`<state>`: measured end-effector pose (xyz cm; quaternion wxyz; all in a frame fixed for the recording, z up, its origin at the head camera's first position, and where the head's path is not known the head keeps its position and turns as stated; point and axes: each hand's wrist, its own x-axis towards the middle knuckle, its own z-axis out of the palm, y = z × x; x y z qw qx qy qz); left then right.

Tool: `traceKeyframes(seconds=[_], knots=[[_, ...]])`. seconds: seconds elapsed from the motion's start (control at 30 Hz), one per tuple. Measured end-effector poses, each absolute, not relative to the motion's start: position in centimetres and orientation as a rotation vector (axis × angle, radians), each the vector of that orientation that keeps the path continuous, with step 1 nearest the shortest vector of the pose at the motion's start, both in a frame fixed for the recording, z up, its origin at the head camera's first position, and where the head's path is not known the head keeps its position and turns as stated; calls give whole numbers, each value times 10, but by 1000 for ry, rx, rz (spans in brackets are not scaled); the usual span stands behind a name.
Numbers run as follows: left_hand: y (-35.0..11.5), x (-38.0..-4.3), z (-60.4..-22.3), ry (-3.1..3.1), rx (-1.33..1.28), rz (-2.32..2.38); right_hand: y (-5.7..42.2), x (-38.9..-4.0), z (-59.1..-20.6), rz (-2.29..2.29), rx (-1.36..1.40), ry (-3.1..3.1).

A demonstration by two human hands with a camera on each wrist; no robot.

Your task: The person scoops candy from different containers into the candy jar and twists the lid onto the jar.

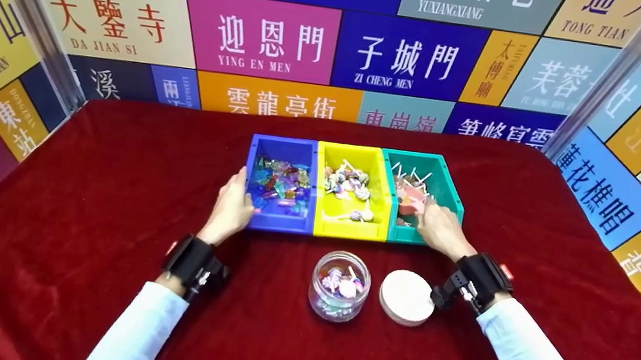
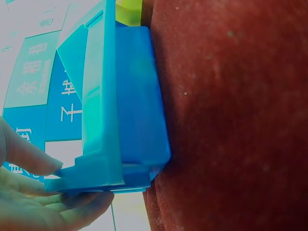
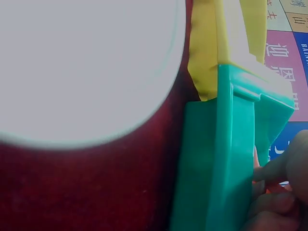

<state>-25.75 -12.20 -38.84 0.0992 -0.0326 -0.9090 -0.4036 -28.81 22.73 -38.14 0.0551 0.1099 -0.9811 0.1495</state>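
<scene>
My left hand (image 1: 230,205) grips the left rim of the blue bin (image 1: 281,222); in the left wrist view the thumb lies on one side of the rim and the fingers on the other. Clear, colourful wrapped candies (image 1: 283,184) lie in that bin. My right hand (image 1: 441,224) reaches into the green bin (image 1: 449,188), fingers curled at a pinkish-orange piece (image 1: 411,199), its exact kind unclear. Beside that piece, white-stick lollipops (image 1: 414,177) show. Between these bins, the yellow bin (image 1: 351,230) holds several striped lollipops (image 1: 351,181).
In front of the bins stands an open glass jar (image 1: 336,306) with candies and lollipops inside. Its white round lid (image 1: 407,297) lies to the right, near my right wrist. Dark red cloth (image 1: 128,179) covers the table; sign-printed panels (image 1: 258,38) rise behind it.
</scene>
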Motion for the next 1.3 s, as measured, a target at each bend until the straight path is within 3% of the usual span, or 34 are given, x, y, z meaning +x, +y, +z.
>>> traceKeyframes(seconds=[0.8,1.3], knots=[[-113,-252,-392,-2541,-145,-1125,244,-273,-388,794,335,-2820],[-96,-246,-385,-2181,-448,-1103,262,-257,-378,1015,345,-2727]])
